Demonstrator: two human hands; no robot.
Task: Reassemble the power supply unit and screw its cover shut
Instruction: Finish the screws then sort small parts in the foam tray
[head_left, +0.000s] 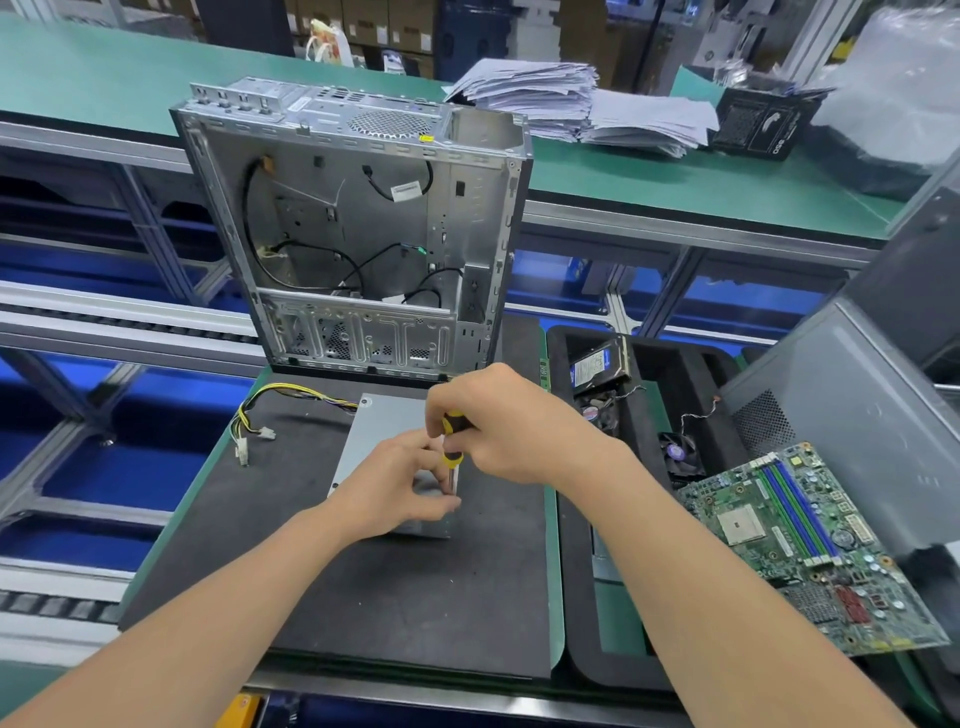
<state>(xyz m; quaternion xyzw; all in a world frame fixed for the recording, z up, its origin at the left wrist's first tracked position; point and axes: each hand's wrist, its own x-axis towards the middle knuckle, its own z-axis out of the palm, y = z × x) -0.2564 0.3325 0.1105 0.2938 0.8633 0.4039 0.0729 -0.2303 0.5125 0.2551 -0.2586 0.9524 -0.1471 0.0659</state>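
The grey metal power supply unit (382, 431) lies flat on a dark mat (363, 597), its yellow and black cable bundle (280, 410) trailing off to the left. My right hand (498, 421) grips a yellow and black screwdriver (451, 434) held upright over the unit's near right corner. My left hand (400, 486) rests on the unit's near end, fingers pinched around the screwdriver's lower shaft. The tip and any screw are hidden by my fingers.
An open, empty computer case (353, 223) stands just behind the unit. To the right, a black tray (571, 623) holds a hard drive (597, 364) and fans (680, 452); a green motherboard (810, 545) leans on it. Paper stacks (582, 104) lie on the far bench.
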